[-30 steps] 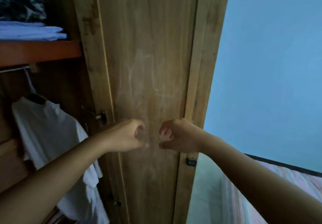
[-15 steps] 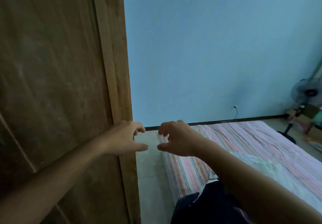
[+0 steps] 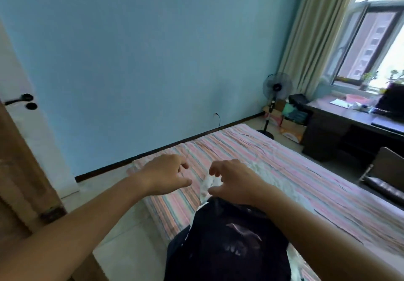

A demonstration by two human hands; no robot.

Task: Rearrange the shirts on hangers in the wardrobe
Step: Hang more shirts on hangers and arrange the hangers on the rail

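Step in hand, by judgement: fetch phase, i.e. picking the next garment off the bed for hanging. Both arms extend fwd over the striped bed sheet [image 3: 273, 160]. Left hand [image 3: 162, 174] is empty, fingers loosely curled w/ thumb out toward the right hand; it touches nothing. Right hand [image 3: 232, 182] is likewise empty, fingers half curled in a claw shape, thumb and forefinger apart, hovering just above the clothes. Neither hand grips or pinches anything. Task items: a dark garment [image 3: 227, 243] lies bunched at the near edge of the bed, directly below the right forearm; a white garment [image 3: 207, 184] shows just beyond it, under the right hand's fingertips, and runs on under the right arm. Whether either is a shirt cannot be told; no hanger is visible. The wardrobe interior is out of view; only a wooden panel [image 3: 19, 171] shows at the left edge, w/ a white door [image 3: 19, 79] and its black handle behind it. Next move calls for: lower both hands onto one garment, locate collar or shoulders, pinch at two pts and lift clear so the cloth hangs flat, w/o dragging the second piece along. Then turn back left to the wardrobe. Also present: pedestal fan [image 3: 277, 88], desk [image 3: 349, 117], curtain [image 3: 317, 29].
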